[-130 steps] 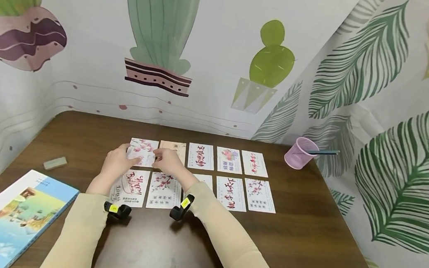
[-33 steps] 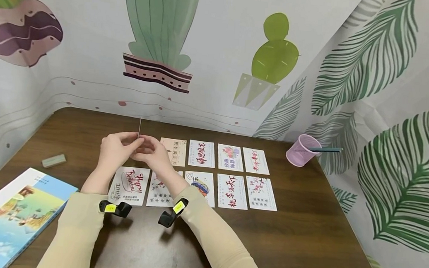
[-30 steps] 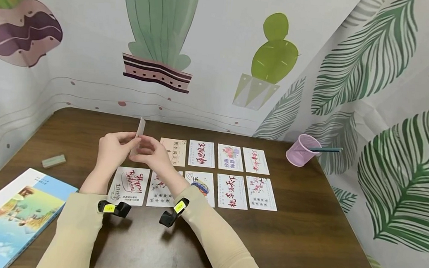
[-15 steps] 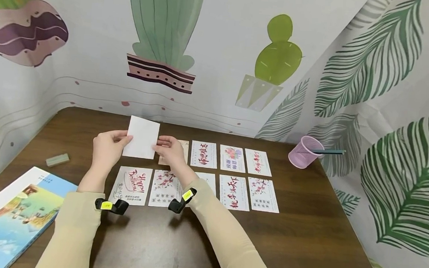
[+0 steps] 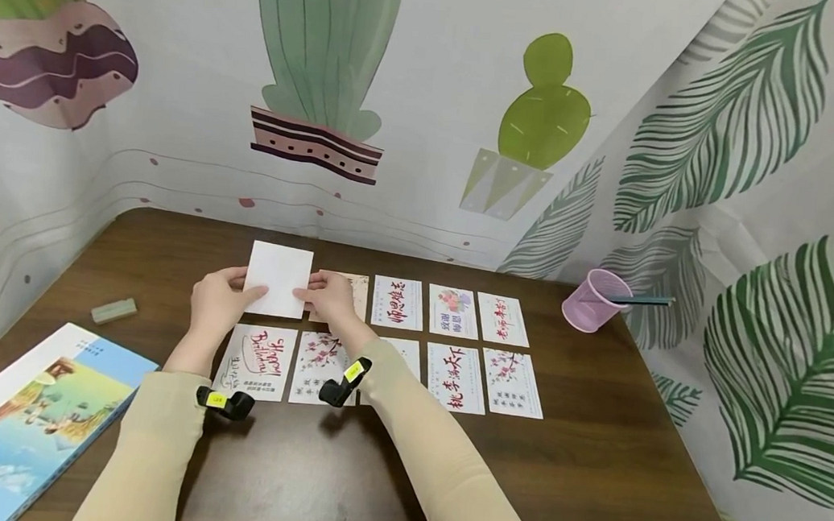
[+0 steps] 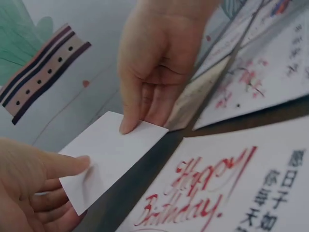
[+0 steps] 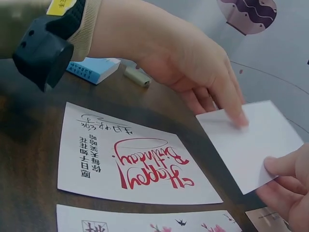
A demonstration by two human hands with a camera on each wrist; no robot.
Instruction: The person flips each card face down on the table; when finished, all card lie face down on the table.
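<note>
Both hands hold one card [image 5: 278,277], its blank white face toward me, above the upper left spot of the card rows. My left hand [image 5: 220,302] pinches its left edge, thumb on the white face and fingers behind. At the opposite edge my right hand [image 5: 337,300] pinches it the same way. The card's other face is hidden. Just below lies a "Happy Birthday" card [image 5: 256,361], with a blossom card [image 5: 319,359] beside it. A beige card [image 5: 357,289] is partly covered by the right hand. In the left wrist view the held card [image 6: 113,145] is tilted.
More printed cards, such as a red-lettered card [image 5: 398,303] and a bouquet card [image 5: 450,311], lie in two rows to the right. A pink cup [image 5: 591,303] with pencils stands at the back right. An eraser [image 5: 114,311] and a blue box [image 5: 43,420] are at left.
The blossom card at the upper left was lifted off the table, turned edge-on between the hands, then turned blank side toward me. In the last half second it has come lower.
</note>
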